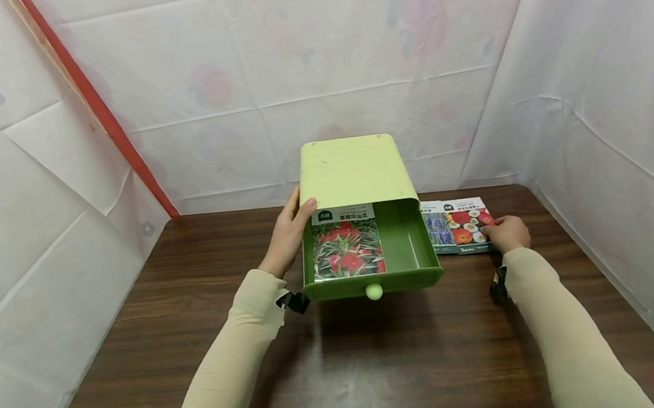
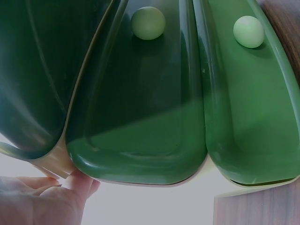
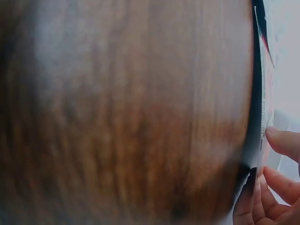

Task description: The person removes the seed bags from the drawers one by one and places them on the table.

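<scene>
A pale green cabinet [image 1: 355,172] stands on the table with its top drawer [image 1: 406,232] pulled out. Inside, on the left, lies a flower seed packet [image 1: 348,251] with red blooms. My left hand [image 1: 285,237] rests against the cabinet's left side, thumb at the front top edge. Two lower drawers, one with a round knob [image 2: 148,23], show closed in the left wrist view. To the right of the cabinet, my right hand [image 1: 510,233] pinches the edge of a seed packet [image 1: 466,223] picturing red and white flowers. This overlaps a packet with blue-purple flowers [image 1: 439,229].
The dark wooden table [image 1: 367,377] spreads out in front of the cabinet. White patterned sheeting [image 1: 223,109] hangs behind and at both sides. A red strip [image 1: 99,108] runs down the back left corner. Black wrist camera mounts [image 1: 498,286] sit by the sleeves.
</scene>
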### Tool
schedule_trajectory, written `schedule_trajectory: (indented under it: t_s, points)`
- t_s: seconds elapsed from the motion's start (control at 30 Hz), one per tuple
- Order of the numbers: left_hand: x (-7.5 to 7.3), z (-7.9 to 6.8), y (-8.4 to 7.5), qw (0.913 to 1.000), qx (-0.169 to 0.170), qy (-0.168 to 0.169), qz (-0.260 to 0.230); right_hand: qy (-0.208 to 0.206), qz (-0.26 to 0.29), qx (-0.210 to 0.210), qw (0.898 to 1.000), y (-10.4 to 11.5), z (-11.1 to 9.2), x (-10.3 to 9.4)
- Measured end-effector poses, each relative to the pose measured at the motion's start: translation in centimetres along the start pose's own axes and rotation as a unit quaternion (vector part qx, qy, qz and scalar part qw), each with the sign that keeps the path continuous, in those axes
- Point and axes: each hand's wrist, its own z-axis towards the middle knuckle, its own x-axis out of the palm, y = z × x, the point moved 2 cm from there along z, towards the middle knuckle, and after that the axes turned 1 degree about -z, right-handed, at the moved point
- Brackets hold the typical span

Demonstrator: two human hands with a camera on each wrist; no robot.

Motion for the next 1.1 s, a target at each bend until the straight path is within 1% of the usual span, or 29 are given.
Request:
schedule_trajectory:
  t_s: [0.1, 0.3, 0.47, 0.73, 0.83, 0.9, 1.0, 1.1]
  points:
    - [0.0, 0.0, 0.0, 1.0000, 0.003, 0.000, 0.002, 0.000, -0.014, -0.012, 1.000, 0.1, 0.1, 0.1]
    - [-0.1, 0.1, 0.1, 1.0000, -0.004, -0.003, 0.005, -0.005, -0.033, -0.029, 0.999, 0.3, -0.1, 0.2]
    - [-0.1, 0.1, 0.0, 1.0000, -0.003, -0.004, 0.005, -0.005, -0.037, -0.029, 0.999, 0.6, -0.5, 0.0]
    - [-0.1, 0.1, 0.0, 0.9999, -0.008, -0.004, 0.010, -0.011, -0.037, -0.032, 0.999, 0.5, -0.4, 0.1]
    - [-0.1, 0.1, 0.0, 0.9999, -0.009, -0.005, 0.012, -0.005, -0.029, -0.029, 0.999, 0.4, -0.3, 0.1]
    - [-0.1, 0.1, 0.0, 0.9999, -0.008, -0.005, 0.011, 0.002, -0.014, -0.024, 1.000, 0.5, -0.3, 0.0]
    - [-0.1, 0.1, 0.0, 0.9999, -0.008, -0.006, 0.009, 0.013, 0.017, -0.013, 1.000, 0.7, -0.3, -0.2]
    - [-0.1, 0.1, 0.1, 0.9999, -0.007, -0.006, 0.006, 0.009, 0.049, -0.005, 0.999, 1.1, -0.4, -0.5]
